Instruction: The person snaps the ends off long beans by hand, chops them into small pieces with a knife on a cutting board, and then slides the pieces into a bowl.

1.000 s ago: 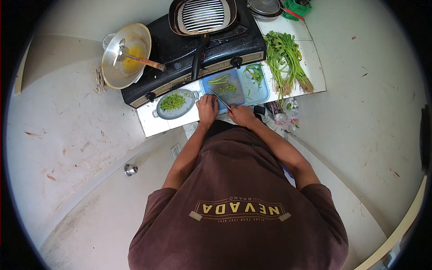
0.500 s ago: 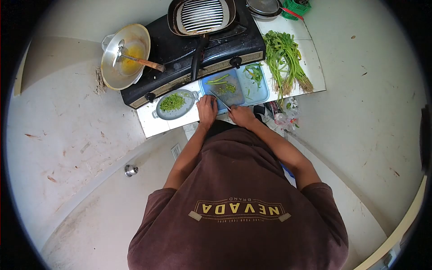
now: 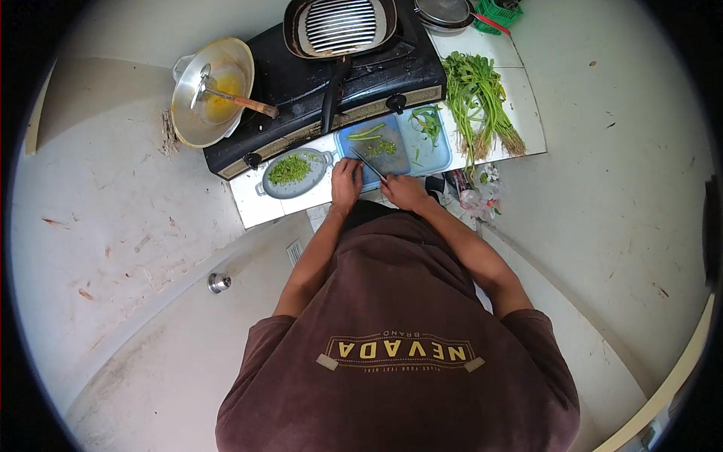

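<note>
My right hand (image 3: 404, 191) is closed around the handle of a knife (image 3: 367, 163), its blade slanting up and left over a blue cutting board (image 3: 411, 129). Close by the blade, my left hand (image 3: 347, 183) rests at the board's left edge with fingers bent together; whatever may be under them is hidden. Chopped greens (image 3: 385, 148) and a few longer green stalks (image 3: 364, 136) lie on the darker part of the board. Cut leaves (image 3: 427, 123) sit on its lighter right side. Left of my left hand, a grey oval dish (image 3: 268, 186) holds chopped greens.
A black stove (image 3: 301, 120) stands behind the board, carrying a ridged grill pan (image 3: 289, 34). At left is a large metal pan (image 3: 178, 113) with a wooden-handled ladle (image 3: 252, 104). A bunch of leafy greens (image 3: 478, 94) lies right. Behind it are a strainer (image 3: 443, 9) and a green basket (image 3: 493, 15).
The knife blade has shifted very slightly beside my left hand. Both hands keep nearly the same places, and the whole view has moved a little.
</note>
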